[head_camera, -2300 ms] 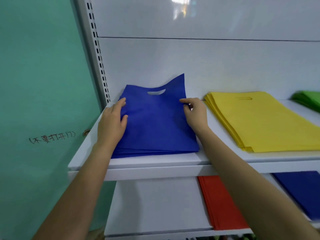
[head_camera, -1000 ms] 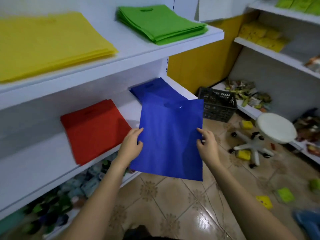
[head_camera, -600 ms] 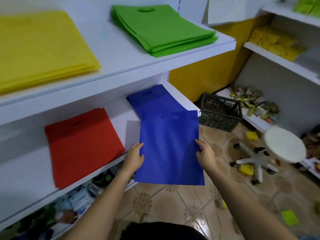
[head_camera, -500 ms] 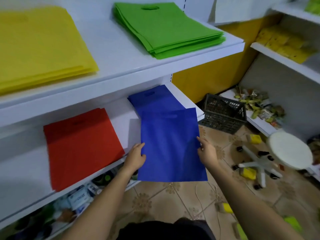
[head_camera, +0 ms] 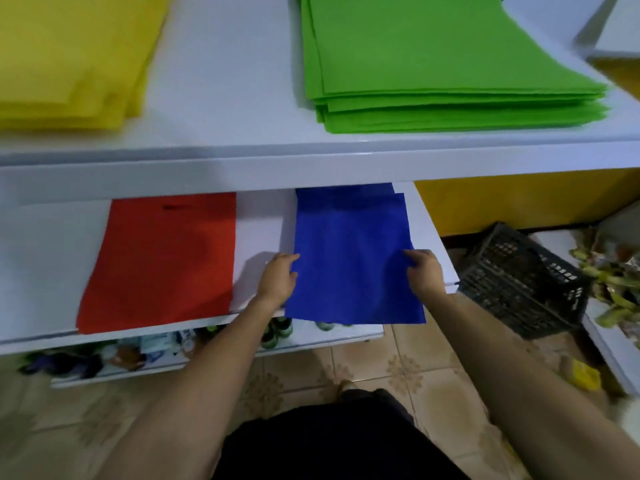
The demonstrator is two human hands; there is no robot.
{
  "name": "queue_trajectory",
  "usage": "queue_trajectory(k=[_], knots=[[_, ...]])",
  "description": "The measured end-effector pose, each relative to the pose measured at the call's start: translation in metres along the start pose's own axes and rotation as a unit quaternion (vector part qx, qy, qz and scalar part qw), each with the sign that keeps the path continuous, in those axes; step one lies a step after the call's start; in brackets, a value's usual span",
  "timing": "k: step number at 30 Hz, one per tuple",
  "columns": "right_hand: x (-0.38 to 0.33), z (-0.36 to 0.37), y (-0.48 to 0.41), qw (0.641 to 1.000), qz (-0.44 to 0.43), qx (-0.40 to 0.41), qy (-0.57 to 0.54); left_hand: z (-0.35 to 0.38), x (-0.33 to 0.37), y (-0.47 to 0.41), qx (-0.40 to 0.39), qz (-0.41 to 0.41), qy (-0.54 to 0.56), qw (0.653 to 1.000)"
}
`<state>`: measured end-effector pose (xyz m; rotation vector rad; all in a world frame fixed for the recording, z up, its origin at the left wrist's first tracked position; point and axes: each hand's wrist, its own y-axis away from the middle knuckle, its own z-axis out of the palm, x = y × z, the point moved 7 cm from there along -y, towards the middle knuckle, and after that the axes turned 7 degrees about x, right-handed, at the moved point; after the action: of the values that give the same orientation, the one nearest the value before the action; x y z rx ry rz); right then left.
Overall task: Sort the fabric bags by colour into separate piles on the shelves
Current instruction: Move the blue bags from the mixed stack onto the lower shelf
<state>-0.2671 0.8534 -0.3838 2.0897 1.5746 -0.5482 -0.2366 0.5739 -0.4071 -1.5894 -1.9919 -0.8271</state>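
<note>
Bare lower shelf [head_camera: 259, 223] strip between red bags [head_camera: 162, 258] and blue bags [head_camera: 349, 230] — upper shelf [head_camera: 242, 171] overhanging above, crate [head_camera: 519, 282] at right.

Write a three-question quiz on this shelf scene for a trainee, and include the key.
1. True or false: the green pile lies on the upper shelf, to the right of the yellow pile.
2. Which pile lies on the lower shelf, to the left of the held blue bag? A green pile, B red pile, C yellow pile.
3. Fill in: the left hand and the right hand each grip one ___ edge of the blue bag.

Key: 1 true; 2 B; 3 side.
</note>
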Motion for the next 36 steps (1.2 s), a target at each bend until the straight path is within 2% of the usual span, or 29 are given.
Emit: queue_trajectory(k=[4,7,11,13,17,22,28,32,36], knots=[[0.000,0.009,-0.056,0.997,-0.056,-0.045,0.014,0.017,0.013,-0.027,0.025,-0.006,-0.020,0.999],[0.011,0.025,-0.083,0.994,-0.062,-0.094,0.012,0.036,0.013,-0.042,0.019,-0.020,-0.036,0.999],[0.025,0.042,-0.099,0.978,-0.100,-0.170,0.065,0.059,0.002,-0.045,-0.003,-0.064,-0.101,0.993],[0.027,0.041,-0.099,0.975,-0.109,-0.183,0.064,0.063,0.000,-0.039,0.001,-0.080,-0.106,0.991],[0.003,0.034,-0.086,0.967,-0.163,-0.180,0.078,0.049,0.000,-0.019,0.060,-0.078,-0.072,0.993],[-0.053,0.048,-0.039,0.935,-0.277,-0.210,0.072,0.021,-0.009,0.024,0.115,-0.080,-0.043,0.989],[-0.127,0.095,0.055,0.881,-0.389,-0.258,0.071,-0.025,-0.051,0.101,0.149,-0.100,-0.049,0.983],[-0.185,0.130,0.139,0.847,-0.447,-0.283,0.064,-0.066,-0.104,0.165,0.164,-0.134,-0.071,0.975],[-0.248,0.165,0.231,0.803,-0.514,-0.298,0.045,-0.120,-0.163,0.234,0.227,-0.186,-0.080,0.953]])
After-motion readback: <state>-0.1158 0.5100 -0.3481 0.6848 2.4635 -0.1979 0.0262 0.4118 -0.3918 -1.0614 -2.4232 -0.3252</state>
